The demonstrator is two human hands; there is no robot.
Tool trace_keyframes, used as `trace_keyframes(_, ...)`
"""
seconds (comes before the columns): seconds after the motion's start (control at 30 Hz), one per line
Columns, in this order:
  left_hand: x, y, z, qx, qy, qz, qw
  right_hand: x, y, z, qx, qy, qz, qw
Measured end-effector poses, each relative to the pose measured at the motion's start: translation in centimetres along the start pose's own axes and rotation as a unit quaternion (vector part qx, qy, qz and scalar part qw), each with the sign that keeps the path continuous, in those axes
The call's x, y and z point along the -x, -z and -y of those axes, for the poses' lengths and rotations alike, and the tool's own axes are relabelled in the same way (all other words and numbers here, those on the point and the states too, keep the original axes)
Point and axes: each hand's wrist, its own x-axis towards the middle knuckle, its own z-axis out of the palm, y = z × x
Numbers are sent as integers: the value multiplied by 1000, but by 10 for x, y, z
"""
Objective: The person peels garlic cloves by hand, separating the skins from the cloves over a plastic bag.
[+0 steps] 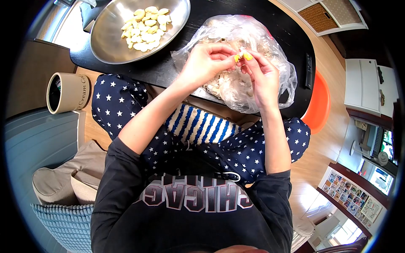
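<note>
Over a clear plastic bag (280,55) my two hands meet, fingertips nearly touching. My left hand (207,62) pinches thumb against curled fingers, and my right hand (262,72) pinches from the other side. Between the tips shows a small whitish piece, apparently a garlic clove (241,53), mostly covered by fingers and yellow nails. The open bag holds pale, papery garlic skins (219,85). To the left, a wide steel bowl (103,42) contains several peeled, cream-yellow garlic cloves (145,29).
Bag and bowl stand on a black table (202,12). A black remote-like device (309,69) lies at its right edge, beside an orange stool (319,103). A cream container (69,92) stands at left. A striped cloth (202,124) lies between my legs.
</note>
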Motion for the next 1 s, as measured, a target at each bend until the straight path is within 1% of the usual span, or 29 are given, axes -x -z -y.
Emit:
trace_keyframes(0.03,-1,0,2,-9,-4,4,1000,0,1,0,0,0,0,1000)
trace_keyframes(0.1,-1,0,5,-19,-7,9,1000,-1,3,0,-77,-30,-9,997)
trace_keyframes(0.2,-2,0,6,-26,-11,9,1000,-2,4,4,-116,-52,-18,992)
trace_keyframes(0.27,-4,0,10,-64,-31,-20,997,-2,4,8,-125,-62,-23,990)
trace_keyframes(0.3,-4,0,11,-65,-31,-20,997,-2,4,9,-135,-73,-27,988)
trace_keyframes(0.37,-5,0,12,-172,-72,-79,979,-2,5,7,-149,-71,-28,986)
trace_keyframes(0.4,-5,0,12,-172,-72,-79,979,-2,6,5,-163,-70,-30,984)
trace_keyframes(0.47,-6,1,12,-259,-116,-92,954,-2,8,4,-161,-72,-27,984)
trace_keyframes(0.53,-6,0,12,-268,-127,-93,951,-2,6,4,-159,-73,-24,984)
trace_keyframes(0.57,-6,0,12,-276,-137,-95,947,-2,3,6,-138,-59,-36,988)
trace_keyframes(0.6,-6,0,13,-276,-137,-95,947,-2,0,7,-117,-44,-47,991)
trace_keyframes(0.63,-7,0,14,-243,-130,-85,957,-2,-2,5,-117,-44,-47,991)
trace_keyframes(0.67,-8,0,16,-209,-123,-76,967,-2,-3,2,-85,-19,-50,995)
trace_keyframes(0.7,-9,0,17,-209,-123,-76,967,-2,-3,-1,-52,7,-53,997)
trace_keyframes(0.73,-10,1,19,-182,-113,-62,975,-1,-5,-3,-52,7,-53,997)
trace_keyframes(0.8,-10,2,19,-155,-104,-48,981,2,-7,-6,27,64,-44,997)
trace_keyframes(0.83,-9,1,16,-106,-84,-41,990,3,-7,-10,52,71,-43,995)
trace_keyframes(0.87,-8,1,14,-57,-65,-34,996,4,-7,-11,52,72,-42,995)
trace_keyframes(0.93,-8,2,10,-44,-59,-28,997,4,-9,-12,71,97,-35,992)
trace_keyframes(1.0,-6,2,10,-31,-53,-23,998,5,-10,-9,45,91,-26,994)
